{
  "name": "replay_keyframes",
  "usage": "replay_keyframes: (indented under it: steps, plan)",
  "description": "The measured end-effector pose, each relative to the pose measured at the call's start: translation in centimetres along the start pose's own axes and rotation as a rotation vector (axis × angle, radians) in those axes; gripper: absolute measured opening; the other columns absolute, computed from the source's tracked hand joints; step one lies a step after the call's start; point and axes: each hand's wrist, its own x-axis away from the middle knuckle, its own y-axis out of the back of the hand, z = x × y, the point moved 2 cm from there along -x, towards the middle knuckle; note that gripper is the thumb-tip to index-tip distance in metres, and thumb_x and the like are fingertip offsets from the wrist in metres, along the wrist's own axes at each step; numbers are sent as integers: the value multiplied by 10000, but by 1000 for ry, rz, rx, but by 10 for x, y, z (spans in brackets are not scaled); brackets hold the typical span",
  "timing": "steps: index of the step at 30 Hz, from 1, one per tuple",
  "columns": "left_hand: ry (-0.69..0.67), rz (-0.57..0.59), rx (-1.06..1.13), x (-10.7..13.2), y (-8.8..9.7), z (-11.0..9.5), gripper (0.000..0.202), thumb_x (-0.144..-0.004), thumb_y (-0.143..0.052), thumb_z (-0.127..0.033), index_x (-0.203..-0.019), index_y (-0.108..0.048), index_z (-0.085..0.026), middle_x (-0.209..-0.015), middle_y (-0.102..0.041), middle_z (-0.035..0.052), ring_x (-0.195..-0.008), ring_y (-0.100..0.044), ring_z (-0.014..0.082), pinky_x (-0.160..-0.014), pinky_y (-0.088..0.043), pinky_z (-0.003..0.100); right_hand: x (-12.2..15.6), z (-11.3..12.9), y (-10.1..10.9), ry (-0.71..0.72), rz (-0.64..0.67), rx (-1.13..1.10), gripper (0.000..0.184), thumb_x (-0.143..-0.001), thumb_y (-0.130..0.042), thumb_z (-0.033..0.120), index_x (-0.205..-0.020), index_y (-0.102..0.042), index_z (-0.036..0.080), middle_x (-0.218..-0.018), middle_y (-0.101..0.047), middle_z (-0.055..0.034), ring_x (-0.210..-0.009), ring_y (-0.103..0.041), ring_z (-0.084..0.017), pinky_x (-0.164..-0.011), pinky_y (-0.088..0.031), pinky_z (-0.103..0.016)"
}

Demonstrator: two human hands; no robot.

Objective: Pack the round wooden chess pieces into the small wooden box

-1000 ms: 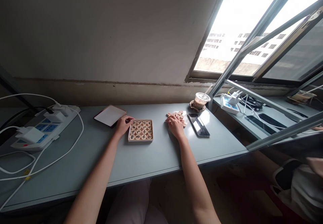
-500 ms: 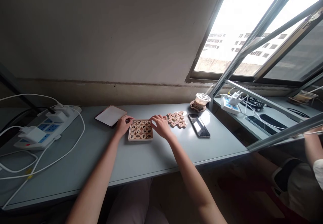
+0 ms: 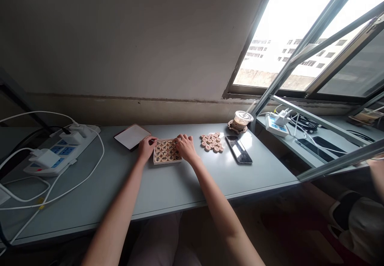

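A shallow pale box (image 3: pixel 168 162) stands in front of me, filled with rows of round wooden Chinese chess pieces (image 3: pixel 164 153) marked in black characters. My left hand (image 3: pixel 146 149) is closed at the box's far left corner, its fingers pinching the edge. Over the right-hand columns lies my right hand (image 3: pixel 186 148), fingers forward and slightly apart; it covers some pieces and the box's right side. Whether anything sits under those fingertips is hidden. To the right, a cluster of loose red-marked chess pieces (image 3: pixel 211 142) rests on the desk.
Behind my left hand lies the box lid (image 3: pixel 132 137), pale inside up. A phone (image 3: pixel 239 149) and an iced drink cup (image 3: pixel 242 120) are at the right. On the left sits a power strip (image 3: pixel 64 152) with looping white cables. Metal bars border the desk's right end; another person sits beyond.
My right hand has shifted left, from the box's right edge onto the right-hand pieces. The left hand stays at the corner. The view has turned slightly.
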Motion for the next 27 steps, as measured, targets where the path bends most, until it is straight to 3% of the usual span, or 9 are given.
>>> replay_keyframes:
  steps: [8, 17, 27]
  plan:
    - [5, 3, 5, -1, -1, 1, 189, -774, -525, -257, -826, -688, -177, -876, -705, 70, -754, -629, 189, -728, -480, 293, 2, -5, -10, -44, -46, -49, 267, -973, -362, 226, -1099, -596, 202, -1138, -577, -93, -1009, -455, -224, -826, -300, -354]
    - [8, -2, 19, -2, -3, 5, 203, -769, -515, -263, -831, -687, -173, -866, -707, 68, -744, -631, 187, -746, -483, 302, 5, -5, -6, -30, -68, -84, 261, -969, -392, 244, -1114, -609, 222, -1208, -547, -99, -1043, -437, -231, -837, -297, -363]
    - [-2, 0, 25, -1, -2, 4, 206, -770, -511, -278, -824, -684, -178, -865, -708, 71, -750, -632, 188, -750, -485, 301, 4, -6, -10, -62, -110, -141, 178, -947, -433, 219, -1080, -552, 215, -1109, -613, -74, -1022, -471, -226, -844, -289, -350]
